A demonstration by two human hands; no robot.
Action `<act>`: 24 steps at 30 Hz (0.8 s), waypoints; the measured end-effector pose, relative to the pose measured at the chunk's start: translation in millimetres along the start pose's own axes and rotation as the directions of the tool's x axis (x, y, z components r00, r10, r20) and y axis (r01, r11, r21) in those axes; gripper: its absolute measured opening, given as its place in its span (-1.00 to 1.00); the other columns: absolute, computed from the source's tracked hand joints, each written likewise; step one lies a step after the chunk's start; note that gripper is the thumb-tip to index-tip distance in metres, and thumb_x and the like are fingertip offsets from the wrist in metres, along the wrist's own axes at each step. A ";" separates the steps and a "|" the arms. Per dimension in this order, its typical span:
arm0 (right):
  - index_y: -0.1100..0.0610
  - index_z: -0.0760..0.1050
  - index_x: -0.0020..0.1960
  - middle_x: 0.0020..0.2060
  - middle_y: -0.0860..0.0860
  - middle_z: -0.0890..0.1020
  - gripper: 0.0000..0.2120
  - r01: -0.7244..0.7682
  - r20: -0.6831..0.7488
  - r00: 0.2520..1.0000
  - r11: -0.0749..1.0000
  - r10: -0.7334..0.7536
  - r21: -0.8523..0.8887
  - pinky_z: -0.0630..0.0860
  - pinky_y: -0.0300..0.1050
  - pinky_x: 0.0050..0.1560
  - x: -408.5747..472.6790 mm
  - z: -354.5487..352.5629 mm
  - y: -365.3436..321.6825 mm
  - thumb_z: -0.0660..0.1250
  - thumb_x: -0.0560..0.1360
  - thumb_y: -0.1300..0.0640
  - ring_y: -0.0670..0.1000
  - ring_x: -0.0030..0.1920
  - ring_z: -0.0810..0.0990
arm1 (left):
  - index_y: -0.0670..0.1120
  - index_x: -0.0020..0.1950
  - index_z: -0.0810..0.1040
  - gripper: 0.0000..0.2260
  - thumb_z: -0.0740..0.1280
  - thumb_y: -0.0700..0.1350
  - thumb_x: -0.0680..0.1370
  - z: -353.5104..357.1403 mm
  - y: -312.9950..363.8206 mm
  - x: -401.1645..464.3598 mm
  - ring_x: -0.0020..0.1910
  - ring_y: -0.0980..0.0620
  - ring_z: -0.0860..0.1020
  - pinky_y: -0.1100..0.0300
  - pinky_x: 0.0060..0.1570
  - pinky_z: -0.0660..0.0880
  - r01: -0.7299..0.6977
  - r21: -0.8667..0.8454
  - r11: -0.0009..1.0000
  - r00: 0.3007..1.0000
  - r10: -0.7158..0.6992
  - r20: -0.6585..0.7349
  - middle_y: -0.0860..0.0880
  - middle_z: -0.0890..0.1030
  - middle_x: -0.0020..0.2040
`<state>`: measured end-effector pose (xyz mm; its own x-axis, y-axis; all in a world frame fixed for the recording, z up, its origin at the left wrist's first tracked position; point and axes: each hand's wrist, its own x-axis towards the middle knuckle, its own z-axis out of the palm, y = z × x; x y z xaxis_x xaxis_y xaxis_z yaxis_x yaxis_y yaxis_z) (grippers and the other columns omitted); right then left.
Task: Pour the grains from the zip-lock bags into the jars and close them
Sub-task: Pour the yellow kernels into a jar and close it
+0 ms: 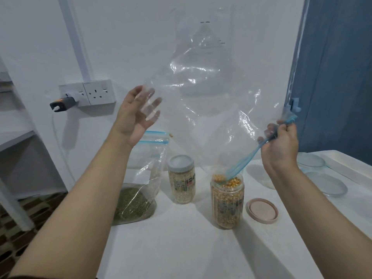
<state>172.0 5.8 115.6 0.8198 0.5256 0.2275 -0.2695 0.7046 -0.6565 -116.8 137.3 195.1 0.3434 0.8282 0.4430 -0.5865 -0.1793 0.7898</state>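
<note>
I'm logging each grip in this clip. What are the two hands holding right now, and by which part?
Both hold the clear zip-lock bag: right hand grips its blue zip edge, left hand supports its upper side with spread fingers, not a closed grip.

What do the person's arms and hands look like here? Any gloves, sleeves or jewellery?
Both forearms are bare along all that shows, with no sleeve over them. The left hand and the right hand wear no gloves. No watch, bracelet or ring shows on either wrist or on the fingers in view. A thin dark strip at the bottom left corner could be clothing, but that is unclear.
</note>
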 end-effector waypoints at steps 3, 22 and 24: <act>0.02 0.37 -0.06 -0.29 -0.04 0.44 -0.72 0.002 -0.008 1.000 1.000 -0.002 0.006 0.29 -0.20 -0.26 -0.4 -1.9 1.3 -0.04 0.69 0.23 -0.09 -0.33 0.34 | 0.09 -0.03 0.56 -0.85 0.30 -0.16 0.61 1.1 -2.8 -2.4 0.14 -0.05 0.62 0.00 0.15 0.51 -0.003 -0.098 0.995 0.999 0.007 0.043 0.07 0.63 0.05; 0.01 0.37 -0.08 -0.32 -0.06 0.43 -0.69 -0.010 0.092 0.996 0.999 0.007 0.038 0.26 -0.23 -0.30 4.1 -3.5 -0.7 -0.05 0.69 0.26 -0.11 -0.36 0.31 | 0.06 -0.08 0.59 -0.83 0.27 -0.16 0.63 7.4 7.0 1.4 0.14 -0.05 0.62 -0.01 0.18 0.51 -0.002 -0.177 0.984 0.989 0.028 0.146 0.06 0.63 0.05; 0.01 0.37 -0.08 -0.32 -0.07 0.44 -0.69 -0.010 0.098 0.995 1.000 0.008 0.021 0.26 -0.23 -0.29 4.3 -3.2 -1.6 -0.05 0.69 0.26 -0.12 -0.36 0.33 | 0.06 -0.10 0.61 -0.87 0.33 -0.16 0.57 6.1 6.5 2.3 0.14 -0.06 0.62 0.00 0.14 0.52 0.003 -0.192 0.981 0.990 0.024 0.140 0.05 0.64 0.06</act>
<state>177.6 5.4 115.3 0.7639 0.5756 0.2916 -0.2883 0.7088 -0.6438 -115.3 134.9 203.9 0.4285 0.7409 0.5171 -0.7152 -0.0716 0.6952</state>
